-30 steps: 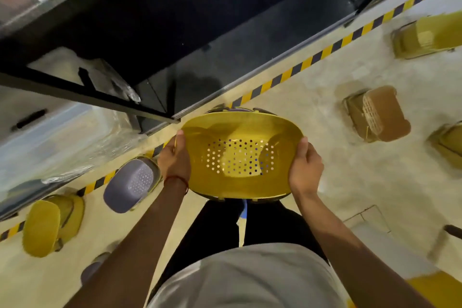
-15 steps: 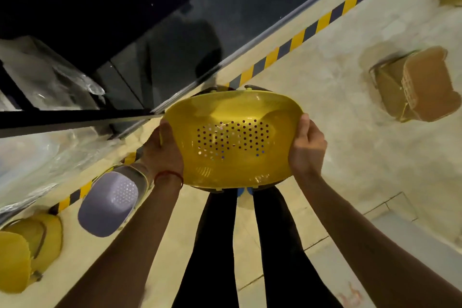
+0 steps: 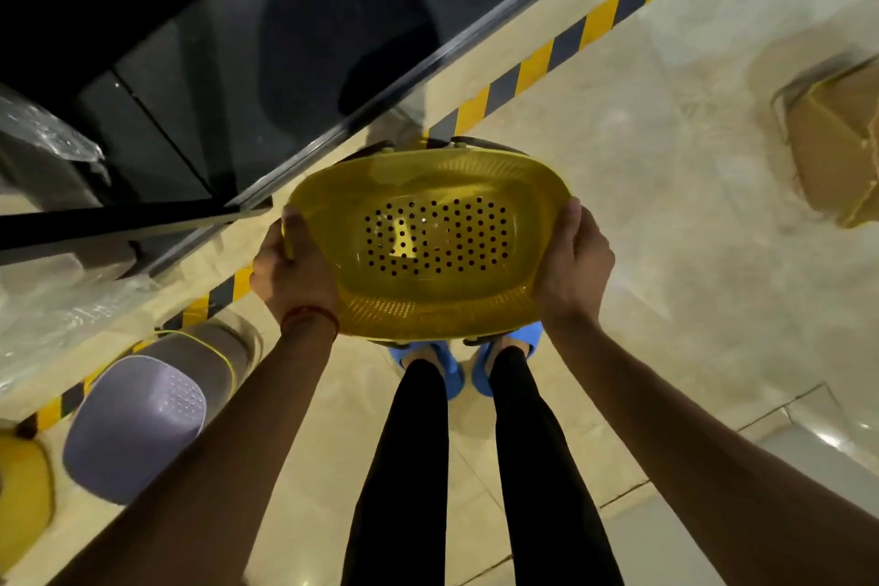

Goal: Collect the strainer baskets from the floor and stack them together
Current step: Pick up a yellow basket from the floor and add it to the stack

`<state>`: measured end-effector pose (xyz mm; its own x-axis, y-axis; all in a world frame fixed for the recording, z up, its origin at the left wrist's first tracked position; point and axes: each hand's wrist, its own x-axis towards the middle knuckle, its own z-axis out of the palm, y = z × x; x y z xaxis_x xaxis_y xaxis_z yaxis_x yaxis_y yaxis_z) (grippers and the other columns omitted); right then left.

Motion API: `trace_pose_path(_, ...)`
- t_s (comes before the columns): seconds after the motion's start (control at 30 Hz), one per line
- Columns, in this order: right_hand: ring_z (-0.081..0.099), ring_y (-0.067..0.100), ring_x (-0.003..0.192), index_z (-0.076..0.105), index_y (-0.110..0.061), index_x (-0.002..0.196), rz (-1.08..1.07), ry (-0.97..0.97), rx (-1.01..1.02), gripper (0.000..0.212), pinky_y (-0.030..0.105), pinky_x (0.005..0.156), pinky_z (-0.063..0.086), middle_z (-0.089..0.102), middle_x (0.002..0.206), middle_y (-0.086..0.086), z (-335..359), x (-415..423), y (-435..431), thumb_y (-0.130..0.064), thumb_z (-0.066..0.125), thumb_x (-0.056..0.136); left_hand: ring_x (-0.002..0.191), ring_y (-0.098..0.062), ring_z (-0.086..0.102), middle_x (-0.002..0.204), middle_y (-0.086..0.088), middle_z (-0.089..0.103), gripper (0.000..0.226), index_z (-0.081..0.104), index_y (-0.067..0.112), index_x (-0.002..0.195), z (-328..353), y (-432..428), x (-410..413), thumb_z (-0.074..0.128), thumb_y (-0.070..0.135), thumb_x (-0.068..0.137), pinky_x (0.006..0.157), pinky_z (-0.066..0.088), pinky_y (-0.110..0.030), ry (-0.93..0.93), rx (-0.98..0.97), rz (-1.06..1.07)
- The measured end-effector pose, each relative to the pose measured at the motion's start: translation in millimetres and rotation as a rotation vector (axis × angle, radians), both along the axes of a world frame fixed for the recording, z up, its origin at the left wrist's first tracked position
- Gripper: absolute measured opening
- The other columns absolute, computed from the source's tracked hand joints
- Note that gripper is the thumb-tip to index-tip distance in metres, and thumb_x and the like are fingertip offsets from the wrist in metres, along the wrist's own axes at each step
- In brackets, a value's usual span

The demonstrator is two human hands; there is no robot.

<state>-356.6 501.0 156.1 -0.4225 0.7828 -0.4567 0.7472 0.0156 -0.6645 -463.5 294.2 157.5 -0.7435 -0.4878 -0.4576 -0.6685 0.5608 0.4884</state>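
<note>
**Yellow basket carried along the striped line, purple one now close at the left**

Head view: both hands clamp the yellow strainer basket (image 3: 430, 247) by its ends, the left hand (image 3: 291, 271) and the right hand (image 3: 573, 264) each in a closed grip on the rim, held above the blue slippers (image 3: 449, 374). Against a second ago the view has tipped downward and the purple basket (image 3: 135, 426) on the floor (image 3: 666, 205) looms nearer; the brown basket (image 3: 837, 143) has slid to the right edge. The purple one looks the likely next pickup.
</note>
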Motion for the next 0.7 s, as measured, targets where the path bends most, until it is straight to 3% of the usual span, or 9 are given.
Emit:
trace_pose_path(0.07, 0.050, 0.005, 0.070, 0.059, -0.014, 0.092, 0.003, -0.010, 0.033, 0.042, 0.007, 0.059, 0.033, 0.055, 0.075, -0.009, -18, -3, -1, -0.036, 0.028, 0.110, 0.115, -0.032, 0.056, 0.120, -0.014, 0.066, 0.048, 0.066, 0.017, 0.125, -22, -6, 3, 0.038, 0.049, 0.101, 0.095, 0.039, -0.034, 0.000, 0.002, -0.018)
trace_pose_path(0.13, 0.048, 0.004, 0.067, 0.053, -0.019, 0.088, -0.003, -0.008, 0.059, 0.037, 0.008, 0.057, 0.031, 0.051, 0.071, -0.012, -35, -3, -3, -0.036, 0.028, 0.110, 0.109, -0.029, 0.058, 0.114, -0.014, 0.066, 0.049, 0.066, 0.018, 0.120, -40, -8, 8, 0.036, 0.052, 0.100, 0.092, 0.040, -0.034, 0.053, 0.021, -0.030)
trace_pose_path(0.23, 0.047, 0.008, 0.071, 0.056, -0.022, 0.091, 0.009, 0.029, 0.093, 0.037, 0.013, 0.062, 0.033, 0.054, 0.076, -0.008, -54, -3, -3, -0.037, 0.027, 0.109, 0.103, -0.027, 0.055, 0.115, -0.016, 0.065, 0.045, 0.062, 0.015, 0.125, -55, -2, 7, 0.034, 0.044, 0.104, 0.080, 0.032, -0.022, 0.047, 0.021, -0.020)
trace_pose_path(0.33, 0.049, 0.014, 0.076, 0.061, -0.013, 0.096, -0.007, 0.034, 0.138, 0.043, 0.014, 0.065, 0.035, 0.058, 0.083, -0.001, -66, -1, -4, -0.036, 0.027, 0.109, 0.100, -0.032, 0.056, 0.113, -0.019, 0.066, 0.042, 0.062, 0.014, 0.124, -63, -1, 8, 0.034, 0.038, 0.105, 0.074, 0.027, -0.020, 0.072, 0.000, -0.020)
trace_pose_path(0.43, 0.059, 0.019, 0.085, 0.063, -0.009, 0.108, 0.004, 0.046, 0.144, 0.047, 0.026, 0.072, 0.045, 0.066, 0.093, 0.005, -69, 10, -8, -0.038, 0.026, 0.109, 0.083, -0.016, 0.047, 0.107, -0.015, 0.066, 0.038, 0.063, 0.014, 0.119, -63, -5, 20, 0.035, 0.034, 0.105, 0.069, 0.028, -0.013, 0.086, 0.032, -0.030)
trace_pose_path(0.5, 0.060, 0.020, 0.091, 0.063, -0.011, 0.113, 0.034, 0.029, 0.137, 0.045, 0.033, 0.077, 0.050, 0.067, 0.100, 0.005, -64, 15, -9, -0.037, 0.026, 0.109, 0.084, -0.017, 0.048, 0.109, -0.015, 0.066, 0.037, 0.063, 0.012, 0.122, -57, -6, 25, 0.036, 0.032, 0.105, 0.068, 0.028, -0.009, 0.073, 0.054, -0.026)
trace_pose_path(0.6, 0.061, 0.022, 0.100, 0.062, -0.011, 0.121, 0.061, -0.019, 0.116, 0.043, 0.034, 0.085, 0.050, 0.067, 0.111, 0.007, -41, 15, -10, -0.036, 0.030, 0.108, 0.096, -0.030, 0.057, 0.109, -0.014, 0.067, 0.036, 0.063, 0.010, 0.118, -44, -8, 26, 0.041, 0.033, 0.103, 0.072, 0.031, -0.017, 0.082, 0.069, -0.095)
trace_pose_path(0.7, 0.059, 0.023, 0.111, 0.053, -0.011, 0.134, 0.118, -0.047, 0.118, 0.037, 0.032, 0.091, 0.049, 0.060, 0.130, 0.007, 0, 12, -12, -0.032, 0.038, 0.107, 0.104, -0.030, 0.059, 0.113, -0.009, 0.066, 0.042, 0.060, 0.010, 0.117, -16, -10, 28, 0.043, 0.039, 0.092, 0.082, 0.043, -0.029, 0.049, 0.063, -0.183)
